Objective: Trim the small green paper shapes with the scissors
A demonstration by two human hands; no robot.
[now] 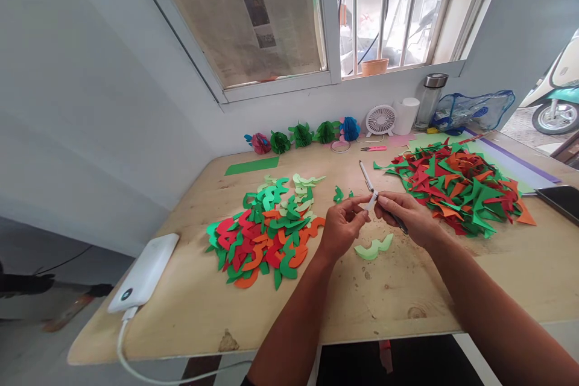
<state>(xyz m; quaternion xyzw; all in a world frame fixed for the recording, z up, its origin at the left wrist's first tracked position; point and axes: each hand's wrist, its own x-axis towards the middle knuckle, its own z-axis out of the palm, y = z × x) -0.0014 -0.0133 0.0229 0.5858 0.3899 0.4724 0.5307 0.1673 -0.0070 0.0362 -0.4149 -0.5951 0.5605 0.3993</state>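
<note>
Between the fingertips of my left hand point(342, 228) is a small white strip point(371, 201), pinched over the middle of the table. My right hand point(409, 216) closes round a slim dark tool point(400, 224); its kind is mostly hidden by the fingers, and its tip meets the strip. A pen point(365, 174) lies just beyond both hands. Below them rests a pale green wavy paper cut-out point(374, 248). Small green paper bits point(338, 194) lie past my left hand. Left of it spreads a pile of curved paper cut-outs point(262, 235) in green, red and orange.
A heap of paper scraps point(461, 184) covers the right side. Honeycomb paper turtles point(302, 134), a small fan point(380, 120) and a glass bottle point(431, 99) line the wall. A white power bank point(147, 271) with cable sits at the left edge; a phone point(561, 202) lies far right.
</note>
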